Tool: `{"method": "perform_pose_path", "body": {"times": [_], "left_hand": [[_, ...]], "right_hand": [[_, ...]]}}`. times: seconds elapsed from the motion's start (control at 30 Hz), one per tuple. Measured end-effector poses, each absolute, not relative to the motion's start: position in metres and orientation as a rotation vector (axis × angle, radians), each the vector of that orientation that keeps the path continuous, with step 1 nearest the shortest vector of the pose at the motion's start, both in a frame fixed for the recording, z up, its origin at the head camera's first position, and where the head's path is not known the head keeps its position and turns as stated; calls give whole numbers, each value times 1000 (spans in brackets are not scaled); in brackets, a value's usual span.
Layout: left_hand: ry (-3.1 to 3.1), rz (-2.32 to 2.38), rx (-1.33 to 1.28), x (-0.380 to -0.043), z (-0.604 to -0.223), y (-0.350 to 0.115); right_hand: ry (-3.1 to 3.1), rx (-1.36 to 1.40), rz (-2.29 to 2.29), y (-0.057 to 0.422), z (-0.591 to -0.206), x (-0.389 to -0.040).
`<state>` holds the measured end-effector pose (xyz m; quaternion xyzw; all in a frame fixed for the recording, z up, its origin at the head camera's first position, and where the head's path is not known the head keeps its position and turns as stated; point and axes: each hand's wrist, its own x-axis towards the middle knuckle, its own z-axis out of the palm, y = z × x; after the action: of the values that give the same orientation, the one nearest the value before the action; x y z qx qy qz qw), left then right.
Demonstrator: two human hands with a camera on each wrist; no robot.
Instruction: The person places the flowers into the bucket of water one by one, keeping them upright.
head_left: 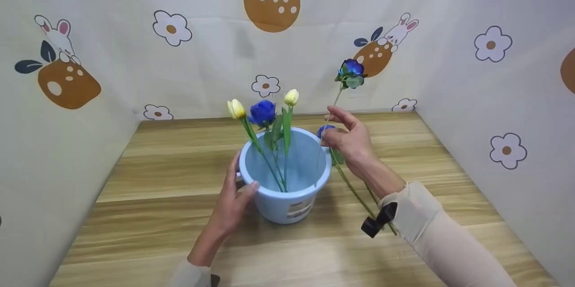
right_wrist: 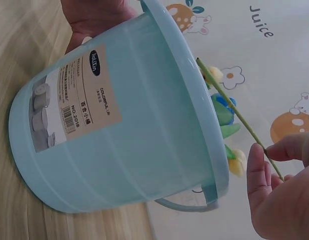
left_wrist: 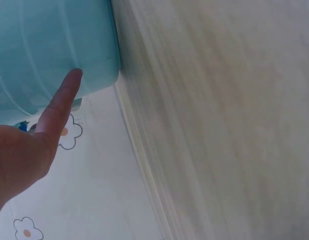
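Note:
My right hand point(head_left: 355, 143) pinches the thin stem of a blue artificial rose point(head_left: 351, 69) between thumb and fingers. The bloom points up, and the stem's lower end overlaps the right rim of a light blue bucket point(head_left: 276, 210). In the right wrist view, the cut end of this green stem point(right_wrist: 234, 107) shows near the bucket's mouth. My left hand point(head_left: 231, 204) rests spread against the bucket's left side, thumb near the rim; one straight finger point(left_wrist: 59, 107) presses the wall. Inside lean two pale yellow tulips point(head_left: 236, 108) and another blue rose point(head_left: 262, 112).
On the wooden table point(head_left: 170, 219), right of the bucket, lie more long flower stems point(head_left: 352, 188) with a blue bloom point(head_left: 324, 131) partly hidden behind my right hand. A printed cloth point(head_left: 211, 62) hangs behind and along both sides. The bucket carries a paper label point(right_wrist: 77, 97).

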<state>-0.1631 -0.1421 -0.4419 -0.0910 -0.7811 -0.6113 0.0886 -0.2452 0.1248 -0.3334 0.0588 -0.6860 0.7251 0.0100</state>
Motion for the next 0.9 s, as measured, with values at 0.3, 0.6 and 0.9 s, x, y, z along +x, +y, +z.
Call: {"method": "perform_pose_path", "body": {"times": [0.3,0.6,0.9], "left_hand": [[-2345,-1842,-242,-164,-442,-143],[-2363,-1903,-229,-160,-430,-141],[-2323,-1833,-249,-164,-442,-142]], "right_hand": [[-2149,255,2197,111,-332,-245],[-2150,399,2097,106,-326,-244],[-2120,512,1953,113,-327,-253]]}}
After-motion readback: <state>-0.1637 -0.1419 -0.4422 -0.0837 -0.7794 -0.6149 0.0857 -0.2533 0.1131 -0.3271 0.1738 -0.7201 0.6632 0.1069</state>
